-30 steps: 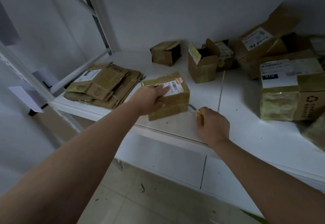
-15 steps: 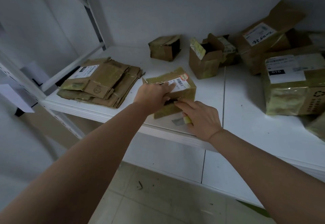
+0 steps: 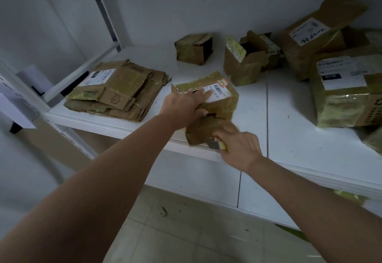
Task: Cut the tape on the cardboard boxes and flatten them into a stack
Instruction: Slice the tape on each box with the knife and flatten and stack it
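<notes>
A person is working at a white tabletop (image 3: 289, 138) crowded on its far right with taped cardboard boxes (image 3: 339, 89) that are still waiting to be opened, while a stack of flattened boxes (image 3: 115, 95) is lying at the left edge. Between them, near the front edge, the small box (image 3: 215, 97) in hand is sitting with its near flap (image 3: 201, 130) hanging open and blurred. The left hand (image 3: 186, 105) is pressing down on the box's labelled top, fingers (image 3: 203, 95) stretched out flat over the white barcode label and the thumb hooking over the near edge. The right hand (image 3: 237, 147) is gripping a yellow-handled cutter (image 3: 217, 145), its fingers curling round the handle and the short blade pointing left under the loose flap. The step in hand appears to be freeing the near end of this box: the tape there is looking cut, the flap coming away. The next move is likely calling for the blade to be kept clear of the steadying thumb, then for the remaining tape to be slit so the box can be pressed flat and carried left onto the stack
</notes>
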A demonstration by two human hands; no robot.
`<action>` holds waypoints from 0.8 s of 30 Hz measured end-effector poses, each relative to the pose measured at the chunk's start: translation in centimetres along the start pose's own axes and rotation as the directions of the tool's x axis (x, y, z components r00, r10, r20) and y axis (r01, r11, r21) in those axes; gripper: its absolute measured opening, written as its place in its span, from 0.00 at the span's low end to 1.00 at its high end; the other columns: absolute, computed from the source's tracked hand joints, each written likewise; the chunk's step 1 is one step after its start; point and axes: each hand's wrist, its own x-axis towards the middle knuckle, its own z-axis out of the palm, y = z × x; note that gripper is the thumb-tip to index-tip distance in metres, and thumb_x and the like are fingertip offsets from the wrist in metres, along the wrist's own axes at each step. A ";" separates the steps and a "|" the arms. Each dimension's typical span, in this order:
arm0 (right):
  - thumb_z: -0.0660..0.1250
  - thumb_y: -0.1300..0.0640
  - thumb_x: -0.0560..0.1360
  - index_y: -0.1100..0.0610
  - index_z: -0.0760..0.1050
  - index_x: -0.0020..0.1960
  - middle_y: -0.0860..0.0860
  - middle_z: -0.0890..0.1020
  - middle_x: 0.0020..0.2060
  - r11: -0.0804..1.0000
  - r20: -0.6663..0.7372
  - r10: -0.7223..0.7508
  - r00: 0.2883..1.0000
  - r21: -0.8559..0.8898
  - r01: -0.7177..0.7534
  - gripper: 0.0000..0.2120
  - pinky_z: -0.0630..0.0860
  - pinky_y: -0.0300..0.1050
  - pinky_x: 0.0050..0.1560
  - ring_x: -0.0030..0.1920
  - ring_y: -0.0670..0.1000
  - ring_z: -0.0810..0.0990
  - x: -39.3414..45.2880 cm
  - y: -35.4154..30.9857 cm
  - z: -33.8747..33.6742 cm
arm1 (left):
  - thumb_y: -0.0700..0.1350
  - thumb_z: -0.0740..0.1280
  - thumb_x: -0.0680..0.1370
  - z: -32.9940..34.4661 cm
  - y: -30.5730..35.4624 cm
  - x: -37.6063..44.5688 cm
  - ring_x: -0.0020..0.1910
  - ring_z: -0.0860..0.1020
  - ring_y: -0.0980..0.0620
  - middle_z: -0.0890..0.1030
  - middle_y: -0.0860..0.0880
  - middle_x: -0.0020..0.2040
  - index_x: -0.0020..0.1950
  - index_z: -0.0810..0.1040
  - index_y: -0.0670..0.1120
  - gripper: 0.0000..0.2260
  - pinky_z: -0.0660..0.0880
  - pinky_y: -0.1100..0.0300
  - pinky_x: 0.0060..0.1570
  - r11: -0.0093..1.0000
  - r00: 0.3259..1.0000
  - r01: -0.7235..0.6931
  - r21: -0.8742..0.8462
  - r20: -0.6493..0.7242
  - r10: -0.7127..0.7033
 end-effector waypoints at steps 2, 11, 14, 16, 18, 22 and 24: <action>0.55 0.51 0.78 0.44 0.63 0.71 0.41 0.64 0.72 0.999 0.010 -0.011 1.000 -0.038 0.011 0.21 0.76 0.44 0.46 0.51 0.53 0.80 -1.2 -0.1 0.7 | 0.59 0.53 0.82 0.0 0.5 0.7 0.75 0.62 0.47 0.57 0.52 0.78 0.78 0.50 0.57 0.26 0.69 0.49 0.62 1.000 1.000 -0.019 0.009 0.008 0.019; 0.64 0.47 0.73 0.44 0.72 0.61 0.44 0.78 0.58 0.994 -0.118 0.111 0.987 0.031 -0.108 0.17 0.68 0.41 0.41 0.50 0.53 0.80 0.5 1.5 -2.1 | 0.61 0.58 0.79 0.2 1.0 0.8 0.76 0.60 0.48 0.56 0.54 0.79 0.78 0.50 0.58 0.30 0.69 0.49 0.63 0.999 0.999 -0.032 -0.026 -0.012 0.031; 0.69 0.50 0.71 0.50 0.70 0.63 0.51 0.72 0.59 0.976 -0.291 0.218 0.932 0.047 -0.214 0.21 0.66 0.42 0.35 0.39 0.57 0.79 1.2 2.2 -3.1 | 0.63 0.66 0.75 0.4 1.5 0.5 0.77 0.57 0.48 0.55 0.53 0.79 0.78 0.49 0.57 0.38 0.70 0.48 0.63 1.000 1.000 -0.007 -0.012 -0.015 0.006; 0.75 0.53 0.66 0.54 0.72 0.63 0.56 0.74 0.58 0.980 -0.413 0.170 0.895 -0.023 -0.197 0.27 0.64 0.40 0.29 0.29 0.56 0.76 2.1 2.6 -3.5 | 0.61 0.69 0.73 0.6 1.7 0.1 0.77 0.55 0.48 0.53 0.54 0.79 0.78 0.47 0.56 0.42 0.68 0.49 0.65 1.000 1.000 0.013 0.015 -0.006 -0.013; 0.78 0.51 0.61 0.54 0.73 0.63 0.57 0.75 0.57 0.980 -0.442 0.101 0.891 -0.109 -0.165 0.32 0.62 0.37 0.26 0.24 0.53 0.71 2.9 2.6 -3.5 | 0.58 0.71 0.73 0.7 1.9 -0.2 0.77 0.55 0.48 0.52 0.54 0.79 0.78 0.46 0.56 0.44 0.69 0.49 0.65 0.999 1.000 0.028 0.046 -0.009 -0.028; 0.73 0.50 0.69 0.52 0.65 0.68 0.52 0.66 0.67 0.971 -0.270 0.145 0.952 -0.148 -0.190 0.31 0.64 0.39 0.29 0.30 0.51 0.71 3.8 1.9 -2.4 | 0.53 0.72 0.74 0.8 1.7 -0.6 0.77 0.55 0.48 0.52 0.53 0.79 0.78 0.44 0.56 0.43 0.70 0.48 0.65 0.997 0.998 0.060 0.050 -0.010 -0.060; 0.72 0.51 0.70 0.52 0.64 0.68 0.51 0.66 0.66 0.972 -0.271 0.163 0.949 -0.122 -0.202 0.30 0.64 0.40 0.30 0.31 0.51 0.70 3.9 1.9 -2.3 | 0.51 0.71 0.75 0.8 1.6 -0.5 0.77 0.55 0.47 0.52 0.53 0.79 0.78 0.45 0.57 0.42 0.70 0.48 0.64 0.997 0.998 0.062 0.042 -0.007 -0.062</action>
